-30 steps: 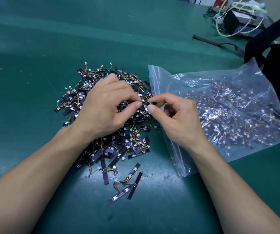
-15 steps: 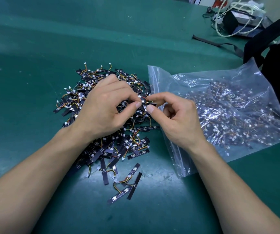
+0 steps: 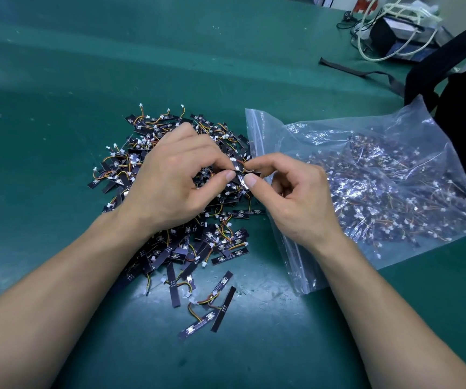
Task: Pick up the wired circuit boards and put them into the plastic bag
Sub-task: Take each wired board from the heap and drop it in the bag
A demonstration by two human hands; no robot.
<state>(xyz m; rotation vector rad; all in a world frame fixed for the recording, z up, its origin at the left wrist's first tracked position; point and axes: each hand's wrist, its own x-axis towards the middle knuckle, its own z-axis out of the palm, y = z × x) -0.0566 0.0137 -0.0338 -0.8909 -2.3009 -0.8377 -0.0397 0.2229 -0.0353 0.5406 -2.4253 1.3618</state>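
Wired circuit boards (image 3: pixel 217 242) lie heaped on the green surface (image 3: pixel 57 108) under your hands. Your left hand (image 3: pixel 170 183) and right hand (image 3: pixel 296 200) together pinch one small board (image 3: pixel 242 176), just beside the plastic bag (image 3: pixel 265 130).

2 hands: left hand (image 3: pixel 170 186), right hand (image 3: pixel 299 203); 1 bag (image 3: pixel 394 136); boards (image 3: pixel 198 248) in 1 pile, too many to count
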